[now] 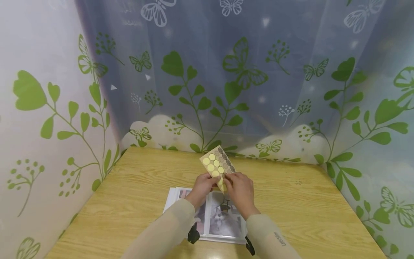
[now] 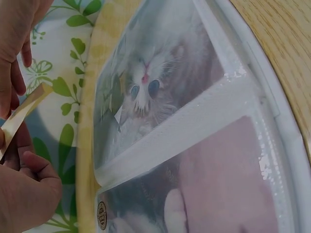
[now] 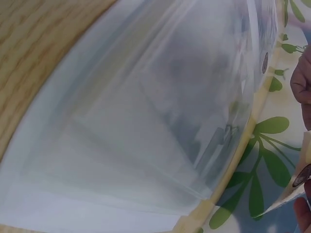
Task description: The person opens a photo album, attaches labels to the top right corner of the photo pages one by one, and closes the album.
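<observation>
A sheet of round stickers (image 1: pixel 211 166), with yellow circles and a column of dark ones, is held up at a slant over an open photo album (image 1: pixel 207 233). My left hand (image 1: pixel 201 186) grips its lower left edge, thumb on the front. My right hand (image 1: pixel 242 189) has thumb and curled fingers at its lower right edge, right at a dark-rimmed round sticker (image 1: pixel 224 175). I cannot tell whether it pinches that sticker or the sheet. In the left wrist view, the sheet (image 2: pixel 22 114) shows edge-on between the hands. The album's clear pockets hold a cat photo (image 2: pixel 150 90) and a pinkish photo (image 2: pixel 223 179).
A dark round sticker (image 2: pixel 101 215) lies on the pinkish photo's corner. The album rests on a wood-grain table (image 1: pixel 307 201). Curtains (image 1: pixel 207 72) printed with green leaves and butterflies enclose the table at the back and both sides.
</observation>
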`<state>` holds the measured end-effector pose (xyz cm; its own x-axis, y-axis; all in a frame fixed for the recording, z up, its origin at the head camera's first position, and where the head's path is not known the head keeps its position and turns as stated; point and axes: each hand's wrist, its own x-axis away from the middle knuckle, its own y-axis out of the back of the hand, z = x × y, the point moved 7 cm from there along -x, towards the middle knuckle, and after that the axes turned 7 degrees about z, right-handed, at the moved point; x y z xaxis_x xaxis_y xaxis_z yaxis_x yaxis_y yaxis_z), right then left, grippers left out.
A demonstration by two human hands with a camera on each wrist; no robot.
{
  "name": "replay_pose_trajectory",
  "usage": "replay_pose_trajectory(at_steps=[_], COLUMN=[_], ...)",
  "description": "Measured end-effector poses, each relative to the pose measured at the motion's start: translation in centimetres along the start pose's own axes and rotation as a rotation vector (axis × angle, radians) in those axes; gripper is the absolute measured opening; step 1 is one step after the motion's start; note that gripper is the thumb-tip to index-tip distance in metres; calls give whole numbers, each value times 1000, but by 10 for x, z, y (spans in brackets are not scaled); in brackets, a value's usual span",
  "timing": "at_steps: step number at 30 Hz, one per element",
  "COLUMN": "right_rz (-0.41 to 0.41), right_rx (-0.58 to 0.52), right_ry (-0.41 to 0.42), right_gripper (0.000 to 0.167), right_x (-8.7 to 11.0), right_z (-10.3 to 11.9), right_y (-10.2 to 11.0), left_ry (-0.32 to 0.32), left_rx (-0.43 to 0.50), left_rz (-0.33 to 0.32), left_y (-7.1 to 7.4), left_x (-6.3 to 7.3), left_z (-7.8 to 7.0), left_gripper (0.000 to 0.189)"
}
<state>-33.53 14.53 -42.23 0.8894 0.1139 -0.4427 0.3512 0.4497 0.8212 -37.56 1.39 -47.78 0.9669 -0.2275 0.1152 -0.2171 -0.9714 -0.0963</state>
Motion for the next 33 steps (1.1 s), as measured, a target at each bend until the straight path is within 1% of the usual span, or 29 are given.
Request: replay_pose_trajectory(at_steps=[6,13,17,24,27,33], right_rz=[24,46,43,36,43,42], right_rx=[7,-82,-104,-107,-105,-95], right_ry=[-20,-77,-85,-92,-104,-117], right_gripper=[24,24,24,19,18,17], right_x=[0,-1,-1,0,0,-1], right_z=[0,-4,-5,-6,-7,-8], right_y=[-1,-1,-1,-1,-1,0], left_ry=[1,5,6,0,-15,-25], left_rx=[-9,-28,-40,-60,-65,-65], left_rz=[29,54,59,70,73,72], left_y=[-3,-4,-4,-5,-6,-6], left_x=[0,0,-1,-3,-3,-2], left_z=[0,1,0,2,2,1], left_gripper=[26,26,25,22,21,20])
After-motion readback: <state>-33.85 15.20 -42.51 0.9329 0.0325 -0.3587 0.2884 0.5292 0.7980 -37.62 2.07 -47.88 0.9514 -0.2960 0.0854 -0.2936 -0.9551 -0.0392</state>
